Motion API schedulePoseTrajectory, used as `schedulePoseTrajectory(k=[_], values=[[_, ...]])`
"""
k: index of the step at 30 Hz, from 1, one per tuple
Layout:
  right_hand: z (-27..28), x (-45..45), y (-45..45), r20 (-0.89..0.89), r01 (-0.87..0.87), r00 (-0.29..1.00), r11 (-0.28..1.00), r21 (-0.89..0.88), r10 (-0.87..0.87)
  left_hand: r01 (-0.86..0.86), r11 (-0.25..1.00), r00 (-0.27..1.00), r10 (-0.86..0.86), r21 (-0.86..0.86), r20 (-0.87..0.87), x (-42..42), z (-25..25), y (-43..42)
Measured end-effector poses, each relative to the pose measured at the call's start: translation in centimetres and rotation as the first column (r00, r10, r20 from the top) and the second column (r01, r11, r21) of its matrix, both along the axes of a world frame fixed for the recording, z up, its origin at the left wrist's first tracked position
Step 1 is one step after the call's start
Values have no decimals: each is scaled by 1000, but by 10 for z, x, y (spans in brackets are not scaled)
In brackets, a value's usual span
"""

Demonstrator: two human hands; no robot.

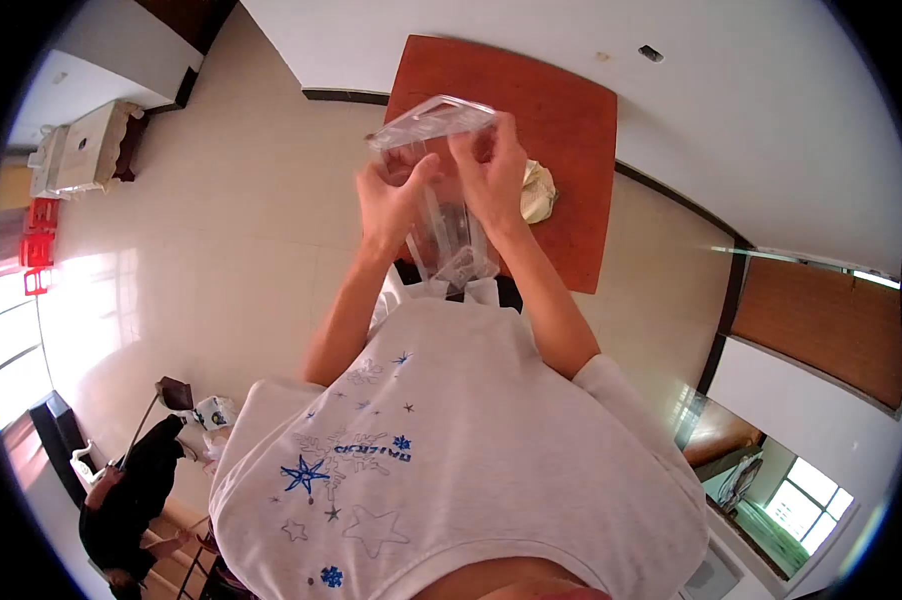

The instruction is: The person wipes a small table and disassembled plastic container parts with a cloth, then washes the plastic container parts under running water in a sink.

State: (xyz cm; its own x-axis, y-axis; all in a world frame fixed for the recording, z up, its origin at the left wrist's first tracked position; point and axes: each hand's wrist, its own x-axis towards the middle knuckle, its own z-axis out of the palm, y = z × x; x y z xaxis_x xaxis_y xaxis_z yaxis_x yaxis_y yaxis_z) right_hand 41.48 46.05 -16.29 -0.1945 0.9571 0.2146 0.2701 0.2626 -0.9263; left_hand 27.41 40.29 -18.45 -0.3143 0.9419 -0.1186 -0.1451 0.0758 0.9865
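Note:
A clear plastic box (441,235), like a hinged clamshell, stands out in front of my body, its near end close to my shirt hem. Its far part, a transparent panel or lid (433,118), is tilted up at the top. My left hand (393,203) grips the left side of the plastic, thumb raised and fingers bent. On the right edge, just below the raised panel, my right hand (491,172) is closed round the plastic. Whether anything lies inside the box I cannot tell. A crumpled pale yellow bag or cloth (539,192) rests beside my right hand.
Beneath my hands is a reddish-brown wooden table (571,120) against a white wall. Tiled floor (221,230) stretches to the left, with red crates (39,235) by a window. A person in dark clothes (136,500) is at the lower left, holding a long-handled dustpan (175,393).

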Motion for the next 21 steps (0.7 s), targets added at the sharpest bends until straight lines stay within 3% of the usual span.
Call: schedulePoseTrajectory(k=[2, 3, 5, 7, 9, 11, 13, 14, 15, 17, 19, 21], values=[[3, 5, -2, -125, 161, 983, 952, 261, -132, -212, 977, 977, 212, -37, 17, -11, -7, 0], [12, 10, -3, -122, 160, 984, 951, 265, -131, -212, 977, 977, 213, -35, 21, -21, -9, 0], [33, 23, -5, -247, 61, 968, 996, 66, -43, -187, 982, 959, 187, -22, 212, -36, -8, -2], [33, 26, -7, -254, -11, 967, 999, 31, 18, -191, 981, 957, 195, -41, 213, -33, -4, -2], [28, 26, -9, -270, -110, 955, 991, 73, 125, -183, 983, 979, 180, 20, 93, -33, -6, 3], [19, 33, -12, -195, -157, 967, 986, 52, 164, -175, 984, 984, 175, -5, 34, -32, -5, 6], [-6, 37, -17, 141, -268, 955, 963, 28, 262, -241, 970, 956, 231, 33, 184, -27, 10, 12], [-15, 35, -26, 191, -298, 937, 955, 2, 292, -246, 968, 940, 228, 40, 254, -28, 9, 14], [-24, 38, -31, 194, -297, 937, 955, 3, 291, -245, 969, 940, 227, 42, 257, -31, 8, 16], [-35, 47, -39, 267, -270, 908, 939, -212, 322, -317, 949, 882, 296, -4, 366, -36, 5, 19], [-43, 53, -42, 281, -261, 909, 945, -196, 309, -316, 948, 897, 312, -37, 314, -45, -12, 21], [-40, 52, -51, 206, -152, 960, 971, -186, 190, -310, 948, 913, 318, -72, 256, -49, -15, 20]])
